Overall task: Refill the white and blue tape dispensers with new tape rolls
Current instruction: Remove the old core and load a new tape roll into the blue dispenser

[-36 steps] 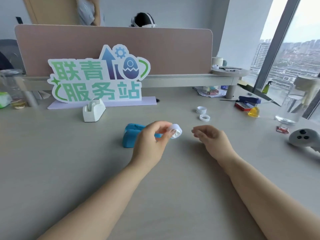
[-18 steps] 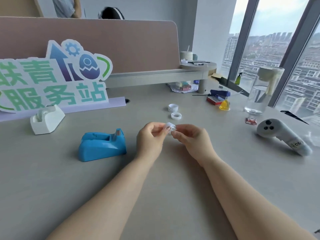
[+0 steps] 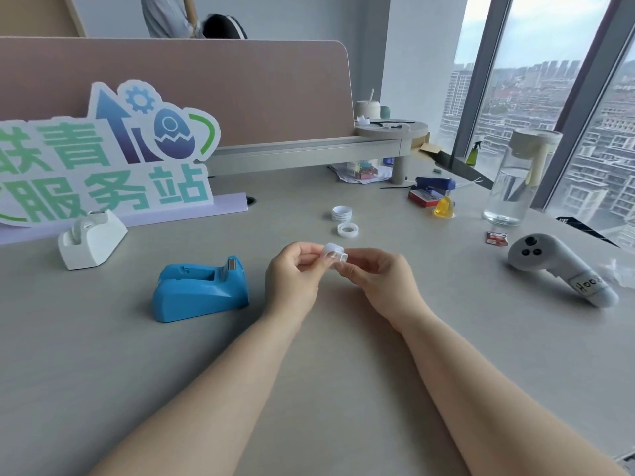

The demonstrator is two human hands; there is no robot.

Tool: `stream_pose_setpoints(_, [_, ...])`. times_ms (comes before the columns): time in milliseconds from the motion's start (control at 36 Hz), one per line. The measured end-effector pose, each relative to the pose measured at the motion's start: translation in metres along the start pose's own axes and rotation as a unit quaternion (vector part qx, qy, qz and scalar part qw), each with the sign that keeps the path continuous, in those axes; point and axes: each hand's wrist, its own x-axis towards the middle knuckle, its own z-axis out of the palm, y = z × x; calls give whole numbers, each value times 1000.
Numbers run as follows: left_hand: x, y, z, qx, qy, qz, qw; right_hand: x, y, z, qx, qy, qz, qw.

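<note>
From the head camera I see a wide grey desk (image 3: 103, 372) running up to a pinkish divider panel (image 3: 240, 91), with tall windows (image 3: 536, 63) on the right looking out over a hazy city. Both my hands meet above the middle of the desk: the left hand (image 3: 295, 276) and the right hand (image 3: 381, 280) each have fingertips pinched closed on a small clear tape roll (image 3: 335, 252) held between them, off the surface. Just left of my left hand sits the blue dispenser (image 3: 199, 290), its slot bare. Farther back and left stands the white dispenser (image 3: 91, 238), touching the base of a green and blue cut-out sign (image 3: 103, 156). Beyond my hands lie a short stack of spare rolls (image 3: 342, 213) and one single roll (image 3: 347, 230) just in front of it. To the right I make out a white handheld controller (image 3: 560, 269), a clear water bottle (image 3: 515, 180), a blue stapler (image 3: 434, 184) beside a small yellow thing (image 3: 444, 207), and a raised shelf (image 3: 309, 151) along the divider.
</note>
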Motion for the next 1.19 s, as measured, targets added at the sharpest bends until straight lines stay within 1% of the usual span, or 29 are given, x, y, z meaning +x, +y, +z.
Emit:
stream_pose_setpoints(111, [2, -3, 0, 6, 5, -6, 1000, 1, 2, -1, -12, 8, 18, 1000])
stream_pose_setpoints(194, [2, -4, 0, 14, 9, -4, 1000, 1, 2, 0, -1, 21, 25, 999])
stream_pose_setpoints(306, [2, -6, 0, 47, 14, 3, 999, 6, 6, -4, 4, 87, 32, 996])
stream_pose_setpoints(361, [1, -6, 1, 80, 3, 6, 997, 10, 9, -9, 22, 124, 47, 991])
stream_pose_setpoints(417, [1, -7, 3, 117, -14, 16, 993, 16, 11, -14, 22, 143, 55, 988])
stream_pose_setpoints(556, [16, -8, 15, 214, -37, 40, 975, 45, 18, -24, -20, 181, 71, 981])
stream_pose_setpoints(667, [39, -13, 35, 278, -42, 68, 957, 70, 27, -29, -16, 198, 80, 977])
stream_pose_setpoints(778, [57, -17, 51, 333, -85, 103, 933, 94, 39, -37, 12, 208, 85, 974])
stream_pose_setpoints(833, [63, -20, 55, 324, -100, 113, 934, 104, 44, -39, 19, 209, 83, 974])
stream_pose_setpoints(889, [68, -21, 54, 276, -90, 103, 951, 111, 45, -41, 23, 207, 83, 975])
stream_pose_setpoints(972, [87, -27, 47, 210, -17, 83, 974, 122, 46, -42, 43, 203, 83, 975])
stream_pose_setpoints(1028, [105, -33, 45, 187, 26, 39, 981, 129, 46, -42, 55, 196, 81, 976])
stream_pose_setpoints(1083, [122, -36, 48, 177, 43, -11, 983, 135, 47, -42, 62, 193, 80, 976])
stream_pose_setpoints(1139, [136, -39, 55, 219, 21, -18, 975, 140, 49, -42, 59, 191, 81, 977])
stream_pose_setpoints(1194, [148, -42, 62, 256, -22, -18, 966, 144, 51, -42, 52, 185, 80, 978])
